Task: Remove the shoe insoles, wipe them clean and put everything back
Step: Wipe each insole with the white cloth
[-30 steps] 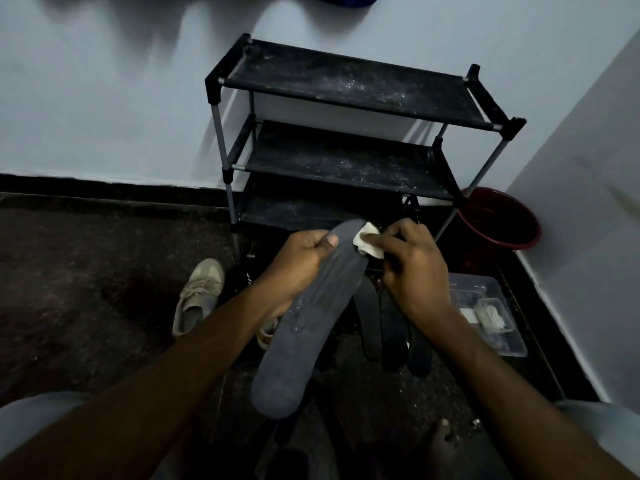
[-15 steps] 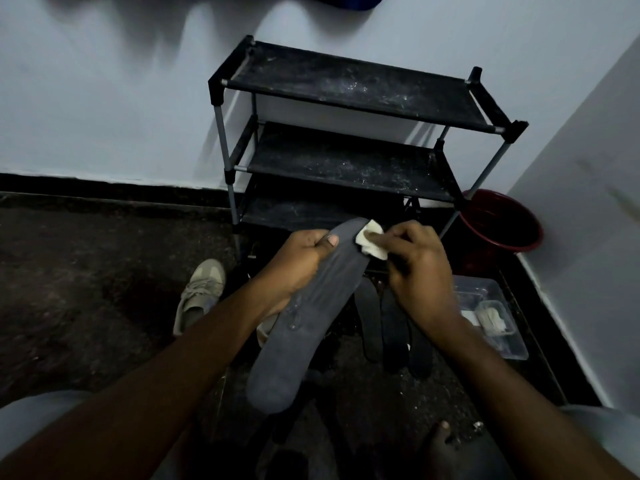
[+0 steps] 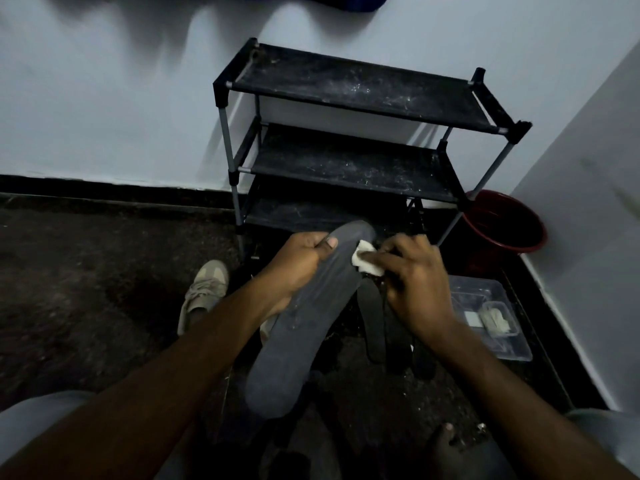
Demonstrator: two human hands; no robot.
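Observation:
A long grey insole (image 3: 298,327) slants up the middle of the view, toe end highest. My left hand (image 3: 298,261) grips its upper left edge, thumb on top. My right hand (image 3: 412,282) pinches a small white wipe (image 3: 365,259) and presses it against the insole's upper right edge. Under my hands, dark insoles (image 3: 375,317) lie side by side on the floor. A beige sneaker (image 3: 204,289) stands on the floor to the left; a second shoe is mostly hidden behind my left forearm.
A black three-tier shoe rack (image 3: 349,88) stands against the wall ahead. A red bucket (image 3: 505,223) sits in the right corner. A clear plastic box (image 3: 491,317) with wipes lies on the floor at right. My bare foot (image 3: 443,441) is below.
My right hand has slid the wipe a little down and toward me along the insole's edge. My left hand keeps the same hold on the insole.

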